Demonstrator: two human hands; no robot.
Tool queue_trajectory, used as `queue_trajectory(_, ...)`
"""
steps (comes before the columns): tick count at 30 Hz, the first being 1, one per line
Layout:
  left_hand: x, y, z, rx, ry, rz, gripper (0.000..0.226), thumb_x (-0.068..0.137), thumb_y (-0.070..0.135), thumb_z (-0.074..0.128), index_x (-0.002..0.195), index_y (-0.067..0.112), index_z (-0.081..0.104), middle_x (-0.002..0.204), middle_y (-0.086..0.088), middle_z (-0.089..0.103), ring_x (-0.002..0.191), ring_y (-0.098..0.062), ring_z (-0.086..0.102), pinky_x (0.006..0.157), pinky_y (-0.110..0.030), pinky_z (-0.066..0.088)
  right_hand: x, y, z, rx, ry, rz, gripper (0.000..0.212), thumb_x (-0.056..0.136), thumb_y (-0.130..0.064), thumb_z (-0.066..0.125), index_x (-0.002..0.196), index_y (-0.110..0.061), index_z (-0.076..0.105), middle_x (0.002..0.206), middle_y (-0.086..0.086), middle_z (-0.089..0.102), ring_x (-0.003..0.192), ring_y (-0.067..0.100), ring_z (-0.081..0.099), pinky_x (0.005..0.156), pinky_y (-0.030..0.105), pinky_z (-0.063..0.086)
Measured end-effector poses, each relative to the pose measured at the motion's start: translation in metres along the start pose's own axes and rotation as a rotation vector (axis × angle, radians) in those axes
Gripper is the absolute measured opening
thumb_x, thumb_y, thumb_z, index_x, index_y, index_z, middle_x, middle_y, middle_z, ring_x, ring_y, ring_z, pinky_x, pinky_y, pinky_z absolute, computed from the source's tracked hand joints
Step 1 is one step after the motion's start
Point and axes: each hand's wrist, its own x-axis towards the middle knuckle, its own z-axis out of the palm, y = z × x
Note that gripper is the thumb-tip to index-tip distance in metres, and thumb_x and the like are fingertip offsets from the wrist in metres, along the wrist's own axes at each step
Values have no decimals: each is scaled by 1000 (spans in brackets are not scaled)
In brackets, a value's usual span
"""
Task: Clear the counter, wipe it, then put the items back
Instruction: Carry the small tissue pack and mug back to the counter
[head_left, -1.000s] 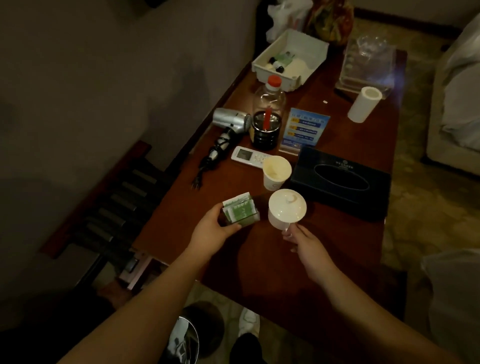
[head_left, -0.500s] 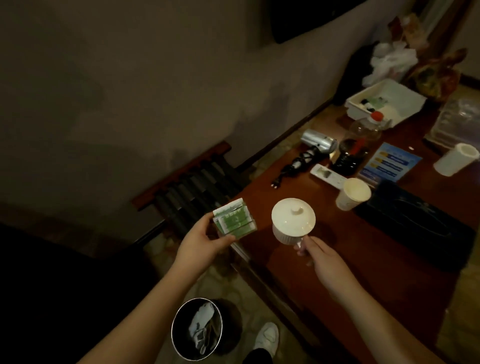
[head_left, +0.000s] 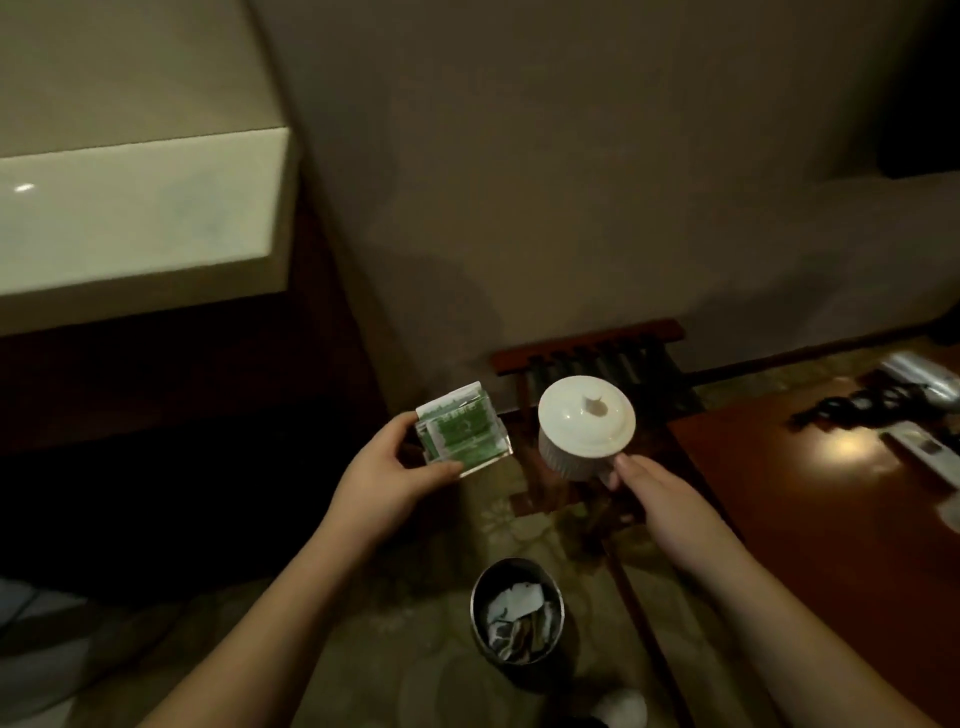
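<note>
Lidded white cup (head_left: 586, 434), frame centre, held off the counter (head_left: 810, 519) by right hand (head_left: 657, 491), fingers curled at its handle side. Likely ceramic: rigid, breakable, lid loose; keep level. Left hand (head_left: 387, 480) pinches clear sachet holder (head_left: 462, 434): light, slick-sided.

Clear square plastic holder (head_left: 464, 439): filled with green-and-white paper sachets standing on edge. It is tilted, carried in the air over the patterned floor, off the left end of the counter.

White ribbed ceramic cup (head_left: 582, 451): closed by a round white lid (head_left: 587, 417) with a small central knob. The lid sits flat on the rim. The cup is upright and carried in the air just right of the holder, not touching it, beyond the counter's left edge.

Glossy reddish-brown wooden counter (head_left: 810, 493): occupies the right side of the view.
</note>
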Motion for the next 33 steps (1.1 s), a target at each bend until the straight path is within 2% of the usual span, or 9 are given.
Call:
queue_trajectory(4, -38, -32, -70, -18, 127, -31, 56, 74, 28, 81, 121, 36, 53, 101, 18, 63, 91, 0, 62, 83, -28, 53, -12, -33, 62, -111, -102, -103, 42, 100, -42, 33, 86, -13, 61, 91, -4, 65, 86, 4, 57, 67, 21, 37)
queue_trajectory(7, -68, -51, -115, -57, 215, -44, 52, 75, 24, 80, 115, 40, 51, 101, 19, 62, 93, -1, 62, 85, -31, 54, -18, -53, 108, -154, -191, -155, 42, 99, -45, 34, 82, -18, 61, 92, -5, 66, 91, 10, 60, 74, 26, 43)
queue_trajectory(11, -106, -77, -167, -63, 319, -53, 55, 76, 22, 79, 122, 34, 50, 104, 22, 58, 93, 6, 56, 74, -14, 47, -29, -80, 162, -217, -304, -248, 41, 100, -44, 31, 77, -22, 59, 90, -6, 67, 89, 9, 60, 76, 26, 43)
queue_trajectory(15, -136, -96, -208, -49, 411, -64, 54, 77, 21, 79, 122, 33, 51, 105, 22, 58, 85, 21, 54, 66, -3, 42, -38, -104, 205, -142, -442, -246, 44, 99, -44, 35, 87, -14, 64, 92, -3, 71, 88, 12, 64, 79, 31, 47)
queue_trajectory(18, -155, -105, -234, -44, 496, -80, 52, 77, 20, 79, 119, 34, 52, 104, 23, 58, 82, 27, 51, 64, 1, 39, -41, -124, 233, -62, -569, -255, 42, 99, -44, 38, 76, -18, 61, 93, 5, 70, 89, 20, 63, 78, 35, 45)
queue_trajectory(21, -167, -111, -257, -52, 579, -101, 51, 75, 22, 80, 110, 43, 50, 100, 25, 59, 84, 23, 54, 66, -3, 42, -37, -147, 256, -57, -679, -297, 41, 99, -47, 38, 68, -28, 58, 91, 4, 67, 86, 19, 60, 77, 36, 44)
queue_trajectory(26, -173, -112, -294, -27, 673, -130, 60, 71, 41, 81, 122, 42, 50, 107, 19, 61, 98, -5, 59, 82, -34, 51, -31, -196, 283, -51, -760, -350, 39, 99, -42, 38, 71, -22, 57, 90, 2, 68, 81, 12, 59, 70, 28, 41)
queue_trajectory(30, -164, -99, -327, -19, 731, -104, 54, 75, 30, 80, 122, 36, 53, 101, 18, 61, 84, 8, 59, 66, -14, 47, -20, -244, 301, -27, -842, -351, 37, 98, -41, 41, 86, -11, 60, 90, 6, 66, 79, 14, 58, 69, 29, 41)
queue_trajectory(33, -152, -90, -358, 6, 772, -79, 50, 76, 27, 78, 117, 40, 54, 104, 18, 62, 82, 14, 57, 67, -18, 44, -9, -282, 318, 7, -897, -367, 35, 97, -40, 42, 89, -9, 58, 86, 7, 65, 78, 15, 56, 66, 28, 40)
